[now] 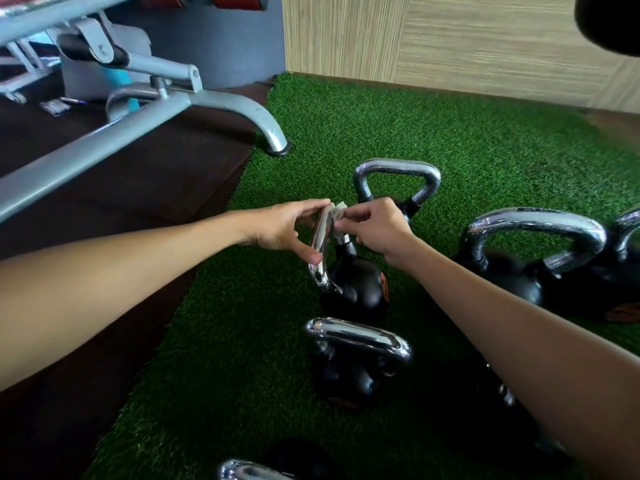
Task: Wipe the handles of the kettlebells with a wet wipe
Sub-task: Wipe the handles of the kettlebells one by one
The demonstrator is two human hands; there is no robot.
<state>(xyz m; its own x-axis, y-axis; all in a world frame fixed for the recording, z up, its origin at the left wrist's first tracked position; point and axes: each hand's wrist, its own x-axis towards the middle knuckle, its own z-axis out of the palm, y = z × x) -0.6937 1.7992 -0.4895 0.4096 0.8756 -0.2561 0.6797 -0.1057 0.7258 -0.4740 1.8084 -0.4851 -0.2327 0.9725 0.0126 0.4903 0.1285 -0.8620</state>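
Several black kettlebells with chrome handles stand on green artificial turf. The middle kettlebell [356, 289] has its chrome handle [320, 261] between both hands. My left hand [287, 226] grips the top of that handle with fingers and thumb. My right hand [375, 226] pinches a small white wet wipe [337, 212] against the handle's top right side. Another kettlebell [398, 178] stands just behind, one [349, 365] is nearer to me, and a larger one [519, 258] sits to the right. My right forearm hides part of the turf and a further kettlebell.
A grey metal gym bench frame [145, 129] stands to the left, its foot [277, 147] on the turf edge. Dark rubber flooring [104, 220] lies left of the turf [381, 126]. A wood-look wall [450, 39] closes the back. Another chrome handle [242, 471] shows at the bottom edge.
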